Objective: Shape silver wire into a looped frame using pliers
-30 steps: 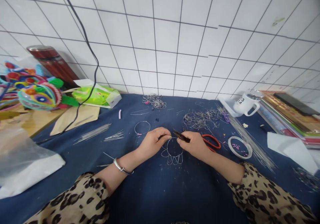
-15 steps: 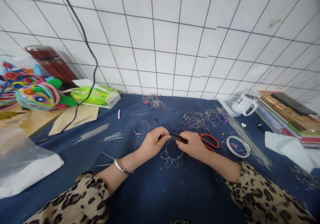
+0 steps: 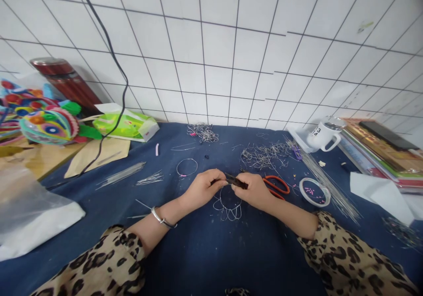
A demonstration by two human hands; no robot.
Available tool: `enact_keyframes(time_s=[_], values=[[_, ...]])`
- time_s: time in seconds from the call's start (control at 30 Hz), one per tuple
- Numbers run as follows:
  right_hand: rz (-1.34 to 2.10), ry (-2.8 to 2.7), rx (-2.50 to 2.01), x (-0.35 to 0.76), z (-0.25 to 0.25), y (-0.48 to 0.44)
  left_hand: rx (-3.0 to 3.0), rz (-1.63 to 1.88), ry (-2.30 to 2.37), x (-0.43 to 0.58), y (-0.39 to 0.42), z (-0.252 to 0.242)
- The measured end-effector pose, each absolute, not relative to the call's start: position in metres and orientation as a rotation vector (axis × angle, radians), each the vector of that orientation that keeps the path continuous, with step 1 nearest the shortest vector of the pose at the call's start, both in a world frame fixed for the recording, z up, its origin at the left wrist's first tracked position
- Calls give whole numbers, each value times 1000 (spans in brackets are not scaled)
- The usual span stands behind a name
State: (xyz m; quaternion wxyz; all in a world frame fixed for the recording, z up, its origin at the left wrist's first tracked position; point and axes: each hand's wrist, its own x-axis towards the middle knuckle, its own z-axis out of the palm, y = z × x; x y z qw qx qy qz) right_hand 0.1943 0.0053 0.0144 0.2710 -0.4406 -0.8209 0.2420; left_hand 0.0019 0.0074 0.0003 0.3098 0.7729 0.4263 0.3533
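looped wire ring [image 3: 230, 209] is sitting at the middle of the bench [image 3: 211, 252], between the two hands, with its petal-like loops [image 3: 228, 219] fanning out along the near edge. the left hand [image 3: 205, 186] is pinching at the ring's far-left edge, thumb pressed against fingers, and the right hand [image 3: 254, 191] is closing around dark pliers [image 3: 239, 182], their tips pointing left and meeting the left fingertips. the step in hand seems to be working the wire at that pinch, though fingers are hiding just what the jaws are biting, so whether they are bending, twisting or trimming is not clear. the next move is probably calling for a steady left pinch and a small, controlled squeeze or turn of the pliers, without crushing the loops hanging nearby. a plain wire ring [image 3: 183, 175] with a bit of pink on it is lying to the far left, a tangle of wire [image 3: 266, 155] is spreading on the far right, and a round dish [image 3: 327, 196] is holding pink beads [image 3: 309, 191] farther right. red-orange handles [image 3: 278, 181] are showing just right of the right hand, possibly from another tool.
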Motion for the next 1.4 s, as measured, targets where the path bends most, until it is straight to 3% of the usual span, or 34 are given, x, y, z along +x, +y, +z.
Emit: enact_keyframes(time_s=[0.33, 0.63, 1.03, 1.27, 1.4], values=[[776, -2158, -1236, 196, 11, 10, 1415, 1020, 1004, 9, 3, -2], [787, -2112, -1240, 196, 10, 11, 1317, 1017, 960, 10, 2, -2], [1093, -1797, -1153, 204, 26, 17, 1122, 1214, 1059, 2, 9, -2], [823, -2034, -1292, 209, 34, 21, 1220, 1212, 1115, -1, 8, 3], [843, -2026, -1322, 202, 39, 21, 1259, 1220, 1148, -1, 9, 5]])
